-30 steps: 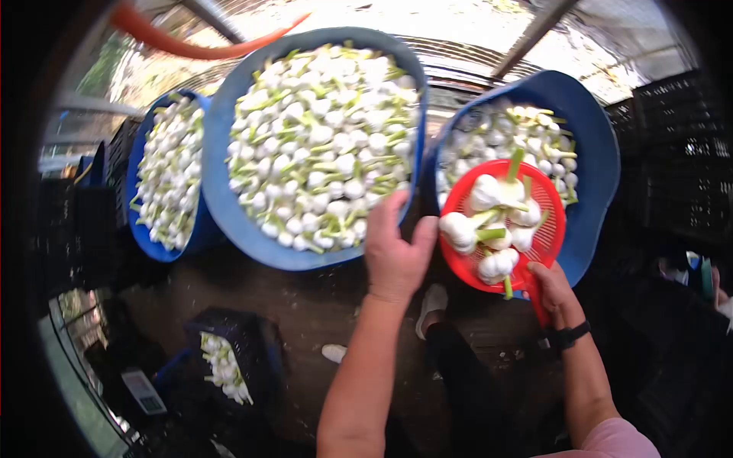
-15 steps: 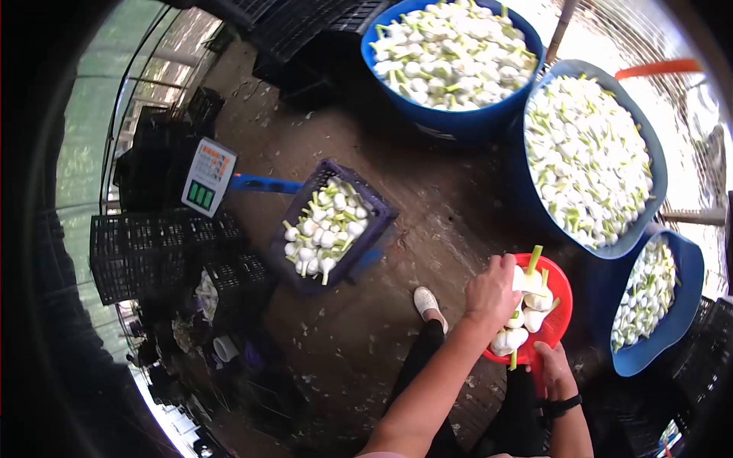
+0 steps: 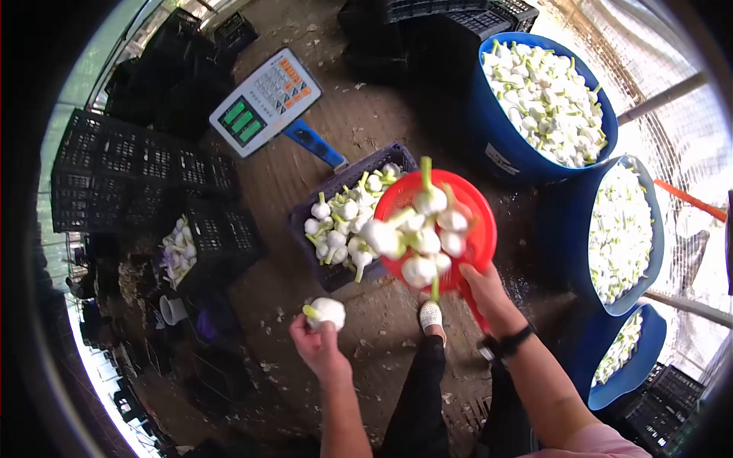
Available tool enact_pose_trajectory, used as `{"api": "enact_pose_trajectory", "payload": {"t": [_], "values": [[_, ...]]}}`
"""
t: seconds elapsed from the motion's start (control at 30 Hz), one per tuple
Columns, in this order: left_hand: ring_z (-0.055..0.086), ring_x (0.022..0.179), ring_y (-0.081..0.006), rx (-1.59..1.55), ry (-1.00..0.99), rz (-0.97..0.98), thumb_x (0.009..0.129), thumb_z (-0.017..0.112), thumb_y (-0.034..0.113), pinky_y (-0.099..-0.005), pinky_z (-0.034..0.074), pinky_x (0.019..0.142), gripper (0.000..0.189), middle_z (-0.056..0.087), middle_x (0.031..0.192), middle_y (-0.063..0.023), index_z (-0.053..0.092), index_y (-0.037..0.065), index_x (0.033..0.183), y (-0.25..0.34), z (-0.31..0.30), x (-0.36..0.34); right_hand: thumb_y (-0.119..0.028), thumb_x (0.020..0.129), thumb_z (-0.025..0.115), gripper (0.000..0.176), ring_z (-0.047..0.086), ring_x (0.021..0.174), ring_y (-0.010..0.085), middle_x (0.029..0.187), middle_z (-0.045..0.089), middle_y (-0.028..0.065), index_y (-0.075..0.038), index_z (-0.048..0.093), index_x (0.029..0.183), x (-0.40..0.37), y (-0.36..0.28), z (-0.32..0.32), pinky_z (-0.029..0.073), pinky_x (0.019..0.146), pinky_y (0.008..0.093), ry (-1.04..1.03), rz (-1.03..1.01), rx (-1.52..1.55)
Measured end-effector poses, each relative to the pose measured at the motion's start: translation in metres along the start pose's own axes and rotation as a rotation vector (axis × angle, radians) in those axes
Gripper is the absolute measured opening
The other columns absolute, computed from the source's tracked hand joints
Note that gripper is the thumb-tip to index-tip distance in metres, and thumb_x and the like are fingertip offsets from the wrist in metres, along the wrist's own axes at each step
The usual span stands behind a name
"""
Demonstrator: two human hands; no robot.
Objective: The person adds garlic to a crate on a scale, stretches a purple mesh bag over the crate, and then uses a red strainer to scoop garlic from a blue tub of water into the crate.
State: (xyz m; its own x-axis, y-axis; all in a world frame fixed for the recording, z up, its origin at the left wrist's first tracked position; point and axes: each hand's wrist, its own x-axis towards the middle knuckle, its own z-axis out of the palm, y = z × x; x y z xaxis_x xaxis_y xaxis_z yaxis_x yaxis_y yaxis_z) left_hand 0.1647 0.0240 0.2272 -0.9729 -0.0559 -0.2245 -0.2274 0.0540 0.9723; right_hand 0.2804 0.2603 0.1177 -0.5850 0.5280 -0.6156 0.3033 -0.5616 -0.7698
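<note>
My left hand (image 3: 322, 351) is closed on a single white garlic bulb (image 3: 328, 313) with a short green stem, held out to the left of my shoe. My right hand (image 3: 487, 296) grips the handle of a red plastic scoop (image 3: 485, 217), which carries several garlic bulbs (image 3: 425, 241), a little blurred. The scoop is over the right side of a dark purple crate (image 3: 309, 200) and hides part of it. More bulbs with cut green stems lie in that crate.
A digital scale display (image 3: 266, 101) on a blue post (image 3: 314, 143) stands behind the crate. Blue tubs of garlic (image 3: 489, 126) line the right side. Stacked black crates (image 3: 141, 172) stand at the left, a white container (image 3: 173, 309) below them.
The red scoop with its garlic has moved left, from near the tubs to over the crate. My left hand has left the scoop and holds one bulb apart. The view has shifted too.
</note>
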Motion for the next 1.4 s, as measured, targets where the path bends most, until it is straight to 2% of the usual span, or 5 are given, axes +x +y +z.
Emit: {"api": "enact_pose_trajectory", "payload": {"t": [0.17, 0.3, 0.53, 0.6, 1.4], "values": [[0.055, 0.087, -0.0174, 0.217, 0.098, -0.255, 0.074, 0.059, 0.006, -0.0285, 0.049, 0.066, 0.042, 0.051, 0.103, -0.0126, 0.041, -0.001, 0.111, -0.048, -0.088, -0.012, 0.003, 0.074, 0.057, 0.074, 0.047, 0.115, 0.0306, 0.122, 0.046, 0.0173, -0.012, 0.022, 0.137, 0.076, 0.056, -0.001, 0.037, 0.098, 0.0375, 0.66, -0.235, -0.521], [0.055, 0.054, -0.0128, 0.298, 0.181, -0.446, 0.077, 0.061, 0.004, -0.0225, 0.046, 0.043, 0.025, 0.057, 0.084, -0.0112, 0.045, 0.0, 0.095, -0.119, -0.168, -0.058, -0.004, 0.083, 0.055, 0.039, 0.053, 0.102, 0.0207, 0.112, 0.055, 0.0097, -0.005, 0.044, 0.12, 0.047, 0.061, -0.047, 0.043, 0.088, 0.0324, 0.71, -0.208, -0.244], [0.062, 0.083, -0.0245, 0.348, 0.281, -1.075, 0.083, 0.064, 0.02, -0.0322, 0.052, 0.063, 0.043, 0.062, 0.102, -0.0104, 0.052, 0.004, 0.121, -0.211, -0.334, -0.155, -0.011, 0.086, 0.055, 0.028, 0.057, 0.07, 0.0154, 0.088, 0.06, 0.0045, -0.007, 0.052, 0.113, -0.051, 0.05, -0.151, 0.047, 0.059, 0.0275, 0.623, 0.146, 0.03], [0.061, 0.08, -0.0208, 0.517, 0.227, -1.102, 0.081, 0.066, 0.014, -0.0296, 0.05, 0.062, 0.047, 0.061, 0.103, -0.0112, 0.049, 0.002, 0.124, -0.111, -0.261, -0.135, -0.014, 0.086, 0.053, 0.021, 0.056, 0.055, 0.0171, 0.079, 0.059, 0.0038, -0.009, 0.052, 0.106, -0.061, 0.074, -0.17, 0.045, 0.045, 0.03, 0.671, 0.003, 0.152], [0.064, 0.073, -0.0193, 0.393, -0.757, -0.572, 0.085, 0.053, 0.002, -0.0227, 0.051, 0.058, 0.041, 0.059, 0.104, -0.01, 0.04, 0.007, 0.123, -0.095, 0.01, -0.139, -0.019, 0.088, 0.057, 0.022, 0.06, 0.062, 0.0155, 0.082, 0.063, 0.0075, -0.001, 0.058, 0.101, -0.219, 0.096, -0.157, 0.05, 0.046, 0.0281, 0.49, 0.383, 0.409]]}}
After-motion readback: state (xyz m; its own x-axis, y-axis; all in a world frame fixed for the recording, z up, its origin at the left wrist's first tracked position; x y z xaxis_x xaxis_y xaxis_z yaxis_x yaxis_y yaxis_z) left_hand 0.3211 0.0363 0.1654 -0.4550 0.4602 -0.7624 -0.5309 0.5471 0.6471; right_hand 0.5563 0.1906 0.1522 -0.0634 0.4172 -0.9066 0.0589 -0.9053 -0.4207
